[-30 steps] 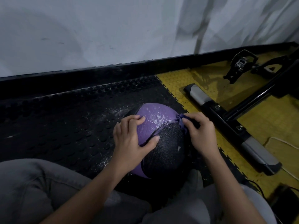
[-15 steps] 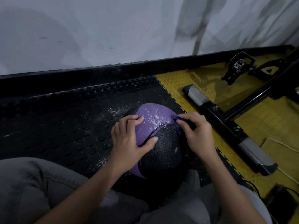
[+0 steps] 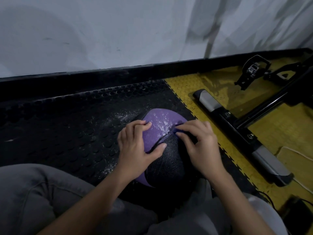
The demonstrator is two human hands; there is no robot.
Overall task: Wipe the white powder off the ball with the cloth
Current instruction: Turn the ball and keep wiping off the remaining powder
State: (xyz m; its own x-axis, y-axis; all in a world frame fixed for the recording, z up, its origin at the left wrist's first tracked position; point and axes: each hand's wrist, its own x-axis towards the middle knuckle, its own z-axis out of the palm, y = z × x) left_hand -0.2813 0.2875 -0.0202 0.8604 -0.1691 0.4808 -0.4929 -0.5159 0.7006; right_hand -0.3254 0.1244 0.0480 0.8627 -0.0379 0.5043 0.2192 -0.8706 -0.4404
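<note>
The purple-and-black medicine ball (image 3: 169, 160) is being shown resting on the black studded floor mat (image 3: 67, 126), just in front of the seated person's grey-trousered legs (image 3: 33, 192), where both hands can be brought over its top. White powder (image 3: 161, 122) is being shown speckled across the upper purple panel as far as the seam. The black panel looks largely clean, so the wiping is judged partly done. The ball is being steadied by the left hand (image 3: 135, 150), presumably so that it is not rolled away under the rubbing. Its fingers are being held curled and close together with their tips on the purple panel, while the thumb is being spread away from them and pressed across the seam. A dark cloth (image 3: 178, 130), mostly hidden, is being pinched under the bunched fingertips of the right hand (image 3: 201, 145) and pressed against the ball at the seam, at the edge of the powdered patch. These fingers are being held bent and together, clamped on the cloth. Loose powder (image 3: 118, 116) is being shown scattered on the mat beside the ball. Further out, yellow studded tiles (image 3: 279, 133), the base bar (image 3: 237, 133) of an exercise machine, a pedal (image 3: 252, 68) and a white wall (image 3: 101, 31) are being shown.
</note>
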